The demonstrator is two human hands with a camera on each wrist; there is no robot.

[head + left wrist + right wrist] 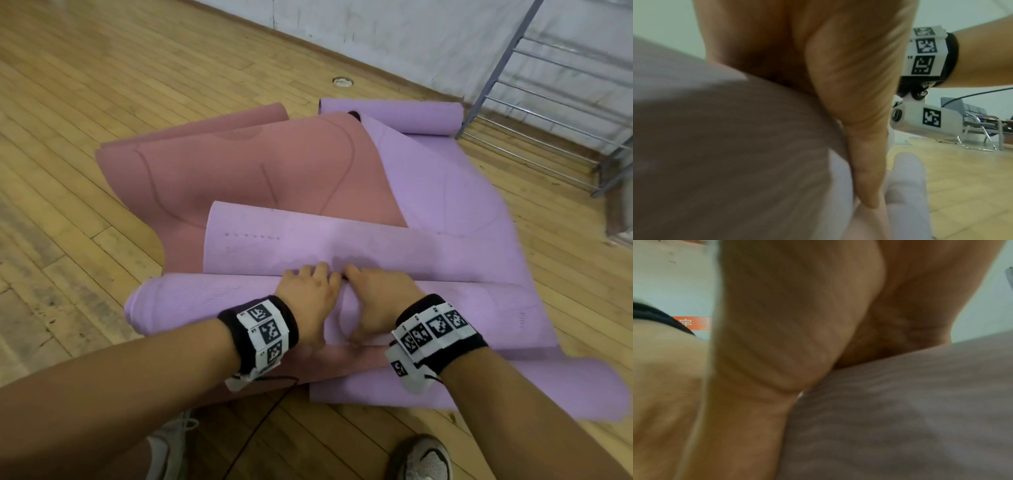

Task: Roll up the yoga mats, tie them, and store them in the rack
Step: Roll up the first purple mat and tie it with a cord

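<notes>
A purple yoga mat (459, 205) lies on the wooden floor, its near end wound into a thick roll (205, 305) across my front. My left hand (308, 294) and right hand (380, 294) sit side by side on the roll's middle, fingers curled over its top and thumbs on the near side. In the left wrist view my left hand (838, 81) lies on the roll (715, 146). In the right wrist view my right hand (797, 321) wraps the roll (900, 402) the same way. A pink mat (239, 164) lies crumpled under and beyond the purple one.
Another purple mat, rolled (394, 114), lies by the far wall. A grey metal rack (548, 102) stands at the back right. My shoes (424, 459) are at the bottom edge. Chairs (972, 123) stand far off. Bare wooden floor spreads to the left.
</notes>
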